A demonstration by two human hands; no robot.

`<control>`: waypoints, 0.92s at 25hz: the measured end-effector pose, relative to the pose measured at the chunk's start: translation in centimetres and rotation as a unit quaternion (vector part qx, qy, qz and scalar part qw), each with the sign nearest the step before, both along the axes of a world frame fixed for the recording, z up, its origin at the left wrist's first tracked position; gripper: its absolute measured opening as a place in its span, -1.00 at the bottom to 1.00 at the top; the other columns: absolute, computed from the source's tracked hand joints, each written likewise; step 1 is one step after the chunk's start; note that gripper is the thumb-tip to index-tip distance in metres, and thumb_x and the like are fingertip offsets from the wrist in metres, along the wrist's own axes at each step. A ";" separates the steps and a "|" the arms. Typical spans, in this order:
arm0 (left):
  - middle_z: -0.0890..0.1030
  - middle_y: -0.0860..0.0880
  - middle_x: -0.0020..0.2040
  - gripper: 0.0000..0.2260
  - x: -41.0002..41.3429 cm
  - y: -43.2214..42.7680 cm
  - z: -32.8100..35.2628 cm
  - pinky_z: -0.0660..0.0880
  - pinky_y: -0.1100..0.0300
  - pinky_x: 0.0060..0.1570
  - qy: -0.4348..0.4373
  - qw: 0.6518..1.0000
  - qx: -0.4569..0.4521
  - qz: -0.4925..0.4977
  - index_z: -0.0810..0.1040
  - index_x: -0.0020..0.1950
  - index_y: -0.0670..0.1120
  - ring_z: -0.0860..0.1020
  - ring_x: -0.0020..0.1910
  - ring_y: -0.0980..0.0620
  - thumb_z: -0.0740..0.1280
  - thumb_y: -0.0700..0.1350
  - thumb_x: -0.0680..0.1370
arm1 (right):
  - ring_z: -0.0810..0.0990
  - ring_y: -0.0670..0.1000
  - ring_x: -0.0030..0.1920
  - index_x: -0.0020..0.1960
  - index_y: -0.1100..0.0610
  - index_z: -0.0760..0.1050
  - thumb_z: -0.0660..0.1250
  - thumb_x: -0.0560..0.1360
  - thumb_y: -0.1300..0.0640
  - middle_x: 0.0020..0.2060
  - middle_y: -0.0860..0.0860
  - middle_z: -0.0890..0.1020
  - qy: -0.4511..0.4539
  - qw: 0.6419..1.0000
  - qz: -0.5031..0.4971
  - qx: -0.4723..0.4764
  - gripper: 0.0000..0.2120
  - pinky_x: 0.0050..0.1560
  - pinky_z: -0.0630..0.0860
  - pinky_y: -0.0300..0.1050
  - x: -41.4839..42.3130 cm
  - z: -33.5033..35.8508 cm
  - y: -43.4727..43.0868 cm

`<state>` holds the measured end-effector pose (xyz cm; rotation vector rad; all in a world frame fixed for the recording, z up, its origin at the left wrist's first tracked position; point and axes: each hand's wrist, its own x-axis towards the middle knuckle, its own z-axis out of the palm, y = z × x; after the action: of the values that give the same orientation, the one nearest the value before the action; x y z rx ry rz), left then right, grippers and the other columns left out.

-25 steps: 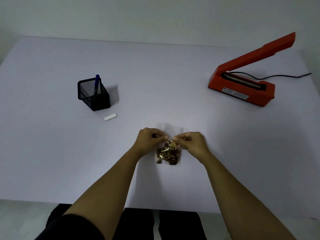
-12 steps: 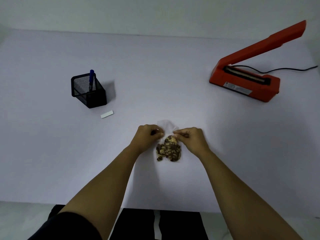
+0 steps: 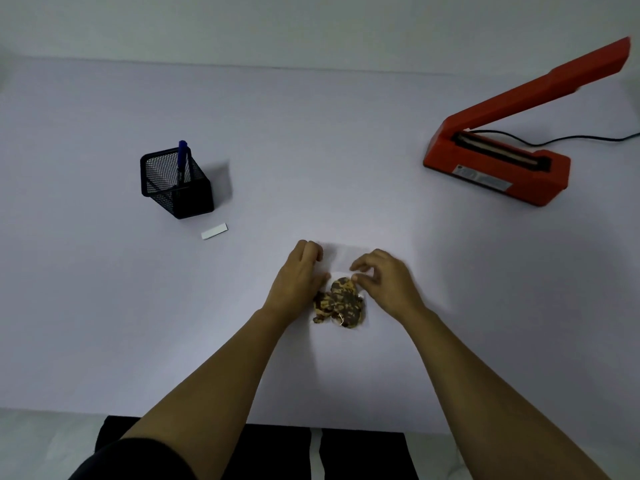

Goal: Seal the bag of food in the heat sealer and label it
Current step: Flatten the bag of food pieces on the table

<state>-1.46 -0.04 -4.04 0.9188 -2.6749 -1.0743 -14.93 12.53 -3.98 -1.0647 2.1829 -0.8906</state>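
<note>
Head view: both hands — left hand (image 3: 298, 276), right hand (image 3: 384, 279) — pinch the clear bag (image 3: 341, 299) of brown food; mesh pen holder (image 3: 175, 183) contains a blue pen (image 3: 182, 161); heat sealer (image 3: 502, 157) stands open.

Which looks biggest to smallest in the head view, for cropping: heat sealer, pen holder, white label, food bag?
1. heat sealer
2. pen holder
3. food bag, partly hidden by hands, so unsure against the holder
4. white label

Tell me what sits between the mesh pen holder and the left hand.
In the head view, only the small white label strip lies between the mesh pen holder and the left hand; the rest is bare table.
</note>
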 end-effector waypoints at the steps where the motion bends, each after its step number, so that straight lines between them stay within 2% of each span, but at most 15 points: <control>1: 0.38 0.00 -0.09 -0.79 0.0 0.0 0.1 0.34 0.20 -0.22 0.007 1.000 -0.021 -0.021 0.33 -0.10 -0.09 0.36 -0.17 0.01 0.37 -0.26 0.45 | 0.51 -0.09 -0.18 -0.06 0.14 0.63 0.40 0.42 0.28 -0.18 -0.01 0.56 0.005 1.000 0.009 0.002 -0.88 -0.19 0.35 -0.40 -0.1 0.0 -0.1; 3: 0.52 -0.09 -0.14 -0.89 0.0 -0.3 0.0 0.46 0.11 -0.22 0.037 0.990 -0.087 -0.107 0.49 -0.11 -0.16 0.46 -0.17 -0.06 0.37 -0.31 0.43 | 0.56 -0.02 -0.14 -0.05 0.15 0.65 0.38 0.45 0.27 -0.14 0.04 0.61 0.029 0.999 0.034 0.012 -0.87 -0.14 0.40 -0.38 -0.2 -0.1 -0.3; 5: 0.62 -0.14 -0.18 -0.85 0.1 -0.6 -0.4 0.50 0.15 -0.23 0.040 0.972 -0.146 -0.177 0.62 -0.08 -0.21 0.56 -0.22 -0.12 0.43 -0.34 0.38 | 0.58 0.02 -0.10 -0.01 0.15 0.65 0.36 0.46 0.26 -0.11 0.06 0.63 0.058 0.996 0.060 0.025 -0.85 -0.10 0.45 -0.25 -0.3 0.1 -0.5; 10: 0.58 -0.15 -0.28 -0.82 -0.4 -1.1 -0.6 0.49 0.16 -0.37 -0.004 0.960 -0.179 -0.215 0.68 -0.09 -0.20 0.57 -0.31 -0.16 0.51 -0.29 0.32 | 0.59 0.06 -0.05 0.04 0.13 0.64 0.34 0.48 0.18 -0.06 0.07 0.66 0.110 0.989 0.071 0.069 -0.83 -0.10 0.38 -0.26 -0.4 1.1 -1.2; 14: 0.59 -0.17 -0.28 -0.89 -0.3 -1.2 -0.2 0.51 0.13 -0.33 -0.007 0.967 -0.162 -0.198 0.69 -0.10 -0.21 0.58 -0.29 -0.18 0.46 -0.24 0.39 | 0.63 0.06 -0.05 0.02 0.13 0.65 0.35 0.45 0.15 -0.05 0.06 0.69 0.119 0.988 0.047 0.090 -0.81 -0.11 0.38 -0.29 -0.3 1.5 -1.1; 18: 0.59 -0.19 -0.19 -0.85 -0.8 -1.0 0.4 0.48 0.10 -0.20 -0.040 0.981 -0.106 -0.156 0.67 -0.14 -0.25 0.56 -0.19 -0.16 0.35 -0.20 0.49 | 0.64 0.04 -0.18 -0.13 0.16 0.68 0.38 0.44 0.04 -0.22 0.07 0.71 0.108 0.988 0.025 0.109 -0.80 -0.21 0.42 -0.26 -0.2 1.8 -1.3; 23: 0.58 -0.19 -0.09 -0.83 -2.4 -0.8 0.9 0.45 0.07 -0.14 -0.091 0.984 -0.082 -0.129 0.61 -0.08 -0.28 0.54 -0.12 -0.15 0.23 -0.27 0.53 | 0.62 0.07 -0.15 -0.11 0.20 0.65 0.37 0.47 0.10 -0.17 0.11 0.70 0.132 0.982 0.029 0.133 -0.83 -0.13 0.46 -0.17 0.2 1.8 -2.3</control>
<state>-3.82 -0.85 -3.12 0.6872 -3.0458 -0.8278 -14.74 10.27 -2.18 -1.1584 2.3891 -0.4334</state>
